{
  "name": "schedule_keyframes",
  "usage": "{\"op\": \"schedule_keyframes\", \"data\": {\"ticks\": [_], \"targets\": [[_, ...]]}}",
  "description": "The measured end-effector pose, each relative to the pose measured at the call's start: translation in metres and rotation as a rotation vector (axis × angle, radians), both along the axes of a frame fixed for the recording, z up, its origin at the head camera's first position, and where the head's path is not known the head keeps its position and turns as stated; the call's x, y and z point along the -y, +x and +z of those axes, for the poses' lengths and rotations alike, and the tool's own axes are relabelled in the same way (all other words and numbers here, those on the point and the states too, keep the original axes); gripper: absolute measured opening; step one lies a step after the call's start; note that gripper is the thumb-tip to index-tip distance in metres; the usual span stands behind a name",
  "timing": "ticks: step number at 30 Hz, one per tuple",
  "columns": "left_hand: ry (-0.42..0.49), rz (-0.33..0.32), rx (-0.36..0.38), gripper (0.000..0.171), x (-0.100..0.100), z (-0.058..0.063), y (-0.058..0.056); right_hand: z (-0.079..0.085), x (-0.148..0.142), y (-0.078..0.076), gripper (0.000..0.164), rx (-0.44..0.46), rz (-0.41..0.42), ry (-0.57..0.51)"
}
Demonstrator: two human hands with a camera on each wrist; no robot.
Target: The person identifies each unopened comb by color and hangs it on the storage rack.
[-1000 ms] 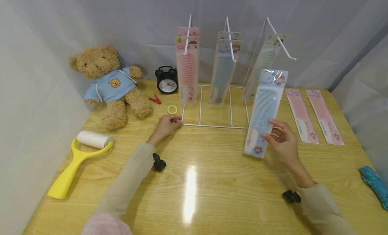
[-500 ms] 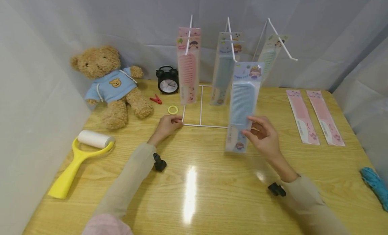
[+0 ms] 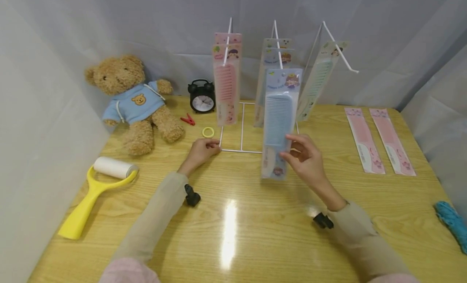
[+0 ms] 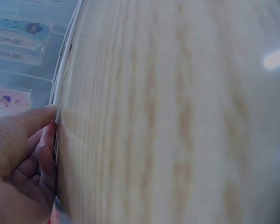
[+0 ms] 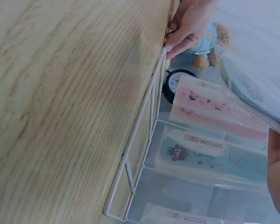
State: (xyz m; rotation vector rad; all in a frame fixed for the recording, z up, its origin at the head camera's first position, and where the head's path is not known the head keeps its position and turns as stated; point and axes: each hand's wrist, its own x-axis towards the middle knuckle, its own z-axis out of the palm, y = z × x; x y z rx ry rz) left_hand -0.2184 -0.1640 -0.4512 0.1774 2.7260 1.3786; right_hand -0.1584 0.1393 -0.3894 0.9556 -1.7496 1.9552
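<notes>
My right hand (image 3: 307,162) pinches a packaged blue comb (image 3: 278,121) by its lower right edge, holding it upright in front of a white wire display rack (image 3: 240,151). In the head view the top of the pack overlaps the tip of the rack's middle hook. At the rack's front left corner, my left hand (image 3: 200,154) grips the base wire between thumb and fingers; the left wrist view shows the thumb (image 4: 41,116) right on the wire. Pink comb packs (image 3: 227,86) hang on the left hook, blue packs (image 5: 200,154) on the middle one, partly hidden, and a green pack (image 3: 320,80) on the right one.
Two pink comb packs (image 3: 365,141) lie flat at the right, with a teal yarn bundle (image 3: 450,220) near the edge. Leftward are a teddy bear (image 3: 133,100), black alarm clock (image 3: 202,98), red clip (image 3: 187,119), yellow ring (image 3: 208,132) and yellow-handled lint roller (image 3: 91,189).
My right hand has carried the blue comb pack leftward, from in front of the right hook to the middle hook, and slightly upward. The left hand stays on the rack corner.
</notes>
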Motion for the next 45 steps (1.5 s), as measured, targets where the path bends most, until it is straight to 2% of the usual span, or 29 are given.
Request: {"op": "schedule_keyframes", "data": {"ticks": [9, 16, 22, 30, 37, 45], "targets": [[0.008, 0.008, 0.022, 0.03, 0.001, -0.001, -0.001, -0.003, 0.001, -0.007, 0.045, 0.025, -0.017, -0.009], [0.011, 0.011, 0.02, 0.03, 0.0, 0.0, 0.0, -0.003, 0.003, -0.014, 0.047, 0.063, -0.062, 0.041], [0.006, 0.0, 0.028, 0.03, 0.001, 0.001, 0.0, -0.004, 0.006, -0.029, 0.043, 0.116, -0.121, 0.075], [0.01, 0.014, 0.038, 0.03, 0.0, 0.002, 0.0, -0.008, 0.007, -0.051, 0.046, 0.154, -0.15, 0.087], [0.018, 0.011, 0.034, 0.03, -0.001, 0.002, 0.0, -0.01, 0.008, -0.06, 0.041, 0.211, -0.139, 0.055], [0.016, 0.008, 0.018, 0.03, -0.001, 0.003, 0.002, -0.013, 0.009, -0.066, 0.043, 0.238, -0.11, 0.022]]}}
